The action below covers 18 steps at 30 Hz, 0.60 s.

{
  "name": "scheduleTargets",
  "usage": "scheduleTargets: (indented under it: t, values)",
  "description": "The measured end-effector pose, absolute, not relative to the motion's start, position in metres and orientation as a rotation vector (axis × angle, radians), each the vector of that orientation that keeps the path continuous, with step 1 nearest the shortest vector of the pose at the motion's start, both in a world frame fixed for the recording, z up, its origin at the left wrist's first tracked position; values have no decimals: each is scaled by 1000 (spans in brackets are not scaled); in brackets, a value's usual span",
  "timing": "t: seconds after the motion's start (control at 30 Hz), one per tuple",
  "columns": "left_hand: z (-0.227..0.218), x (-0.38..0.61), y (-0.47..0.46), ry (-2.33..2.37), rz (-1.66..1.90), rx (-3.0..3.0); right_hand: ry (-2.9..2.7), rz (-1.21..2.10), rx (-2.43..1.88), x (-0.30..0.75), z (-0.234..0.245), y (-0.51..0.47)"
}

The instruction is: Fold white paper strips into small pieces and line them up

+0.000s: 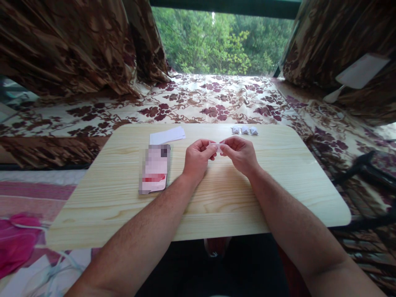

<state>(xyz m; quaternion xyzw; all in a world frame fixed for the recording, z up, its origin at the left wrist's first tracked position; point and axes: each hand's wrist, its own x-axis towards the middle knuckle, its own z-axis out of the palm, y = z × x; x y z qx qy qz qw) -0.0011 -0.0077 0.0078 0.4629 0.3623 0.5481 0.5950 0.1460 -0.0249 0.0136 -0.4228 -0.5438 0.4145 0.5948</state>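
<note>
Both hands meet over the middle of the wooden table, pinching one small piece of white paper [219, 147] between them. My left hand [199, 156] grips its left end with thumb and fingers, and my right hand [240, 152] grips its right end. The paper looks folded, though fingers cover most of it. Just beyond my right hand stand three small folded white paper shapes [245, 130] in a row. Past my left hand lies a stack of white paper strips [167, 135], slightly fanned.
A phone [156, 167], partly blurred out, lies on the table [216, 210] left of my left forearm. Patterned cloth [213, 99] covers the ledge behind, below a window. A white lamp [361, 72] stands at right. Cables and pink fabric [18, 243] are at lower left.
</note>
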Motion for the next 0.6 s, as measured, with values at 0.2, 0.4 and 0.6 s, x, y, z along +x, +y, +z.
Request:
scheduleTargets:
  t: [0.2,0.4,0.6]
  values:
    - [11,-2,-8,829,1249,1016,-1286,963,-1034,146,15,-27]
    - [12,-1,-8,856,1262,1016,-1293,974,-1031,147,13,-27]
    - [11,-1,-8,861,1272,1027,-1266,1016,-963,148,12,-26]
